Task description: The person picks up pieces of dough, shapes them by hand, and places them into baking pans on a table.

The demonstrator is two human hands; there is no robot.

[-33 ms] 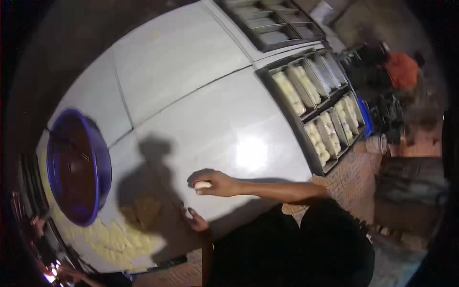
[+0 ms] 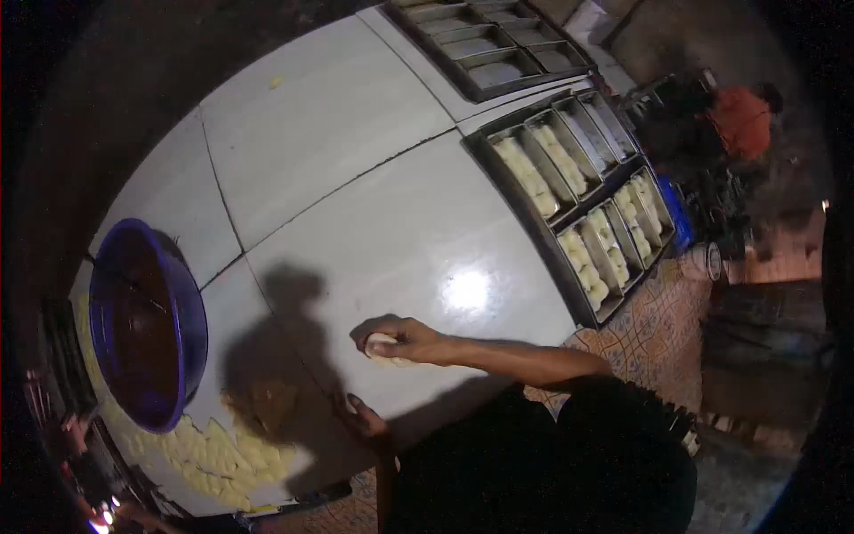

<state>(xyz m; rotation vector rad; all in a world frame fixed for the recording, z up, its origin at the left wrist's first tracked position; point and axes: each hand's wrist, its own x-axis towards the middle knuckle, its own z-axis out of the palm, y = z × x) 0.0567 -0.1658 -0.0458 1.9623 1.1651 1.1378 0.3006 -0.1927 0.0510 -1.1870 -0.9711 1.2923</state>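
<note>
My right hand (image 2: 400, 341) is closed around a pale ball of dough (image 2: 381, 350) on the white tiled table (image 2: 374, 214). My left hand (image 2: 363, 414) is lower and to the left, near the table's front, in shadow, with fingers curled by a small pale thing that I cannot make out. Many flattened pale dough pieces (image 2: 200, 454) lie at the table's lower left, beside a large purple basin (image 2: 187, 356) with a dark inside.
A rack of long tins (image 2: 569, 249), several holding dough, sits along the right edge; another rack of tins (image 2: 485, 89) is at the back. A person in orange (image 2: 738, 120) is beyond the table, near a bucket (image 2: 700, 261). Patterned floor (image 2: 658, 329) shows at right.
My right hand has shifted slightly with the dough in it, and my left hand sits a little lower in the picture. The view has tilted slightly.
</note>
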